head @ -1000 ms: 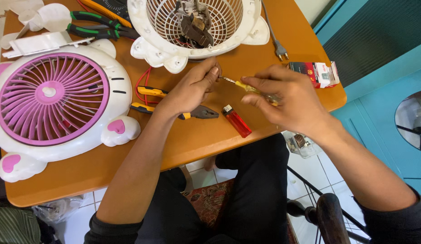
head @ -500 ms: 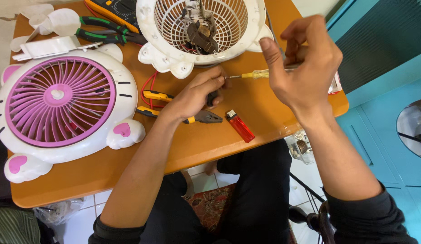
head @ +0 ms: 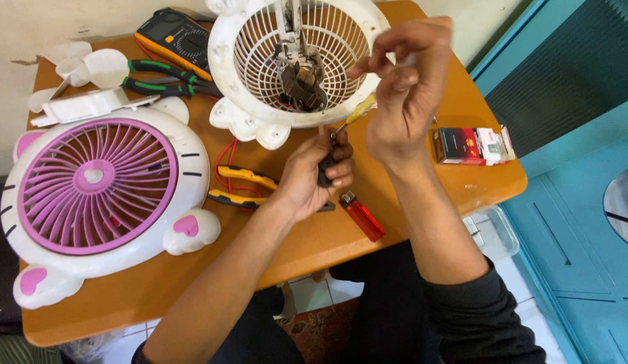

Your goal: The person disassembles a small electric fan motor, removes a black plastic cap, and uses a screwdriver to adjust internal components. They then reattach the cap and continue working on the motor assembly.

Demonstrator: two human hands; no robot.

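Fan front: the pink and white fan cover (head: 98,195) lies flat on the orange table (head: 192,283), far to my left. It has little white paws.
White blades: the loose fan blades (head: 84,67) sit at the back left corner, near a flat white piece.
Meter: a black and yellow meter (head: 176,34) lies at the back, with green-handled pliers (head: 165,81) just in front of it.
Yellow pliers: pliers with yellow handles (head: 243,185) lie by my left wrist, beside a red wire.
Fan back: the white basket-shaped fan back (head: 307,64) sits in the middle. A dark motor part is inside it.
My left arm: it comes up from below, bare, and bends at the wrist toward the fan back.
My left hand: my left hand (head: 314,178) is curled shut around a small dark part. My fingers wrap it, just under the rim of the fan back.
Lighter: a red lighter (head: 361,216) lies on the table, close to my left hand.
Screwdriver: the yellow screwdriver (head: 358,111) is tilted. Its tip points down at the dark part.
My right hand: my right hand (head: 405,94) is lifted above the table, wrist bent. My fingers pinch the screwdriver's top.
Small box: a red and white box (head: 472,145) lies to the right, near the table edge.
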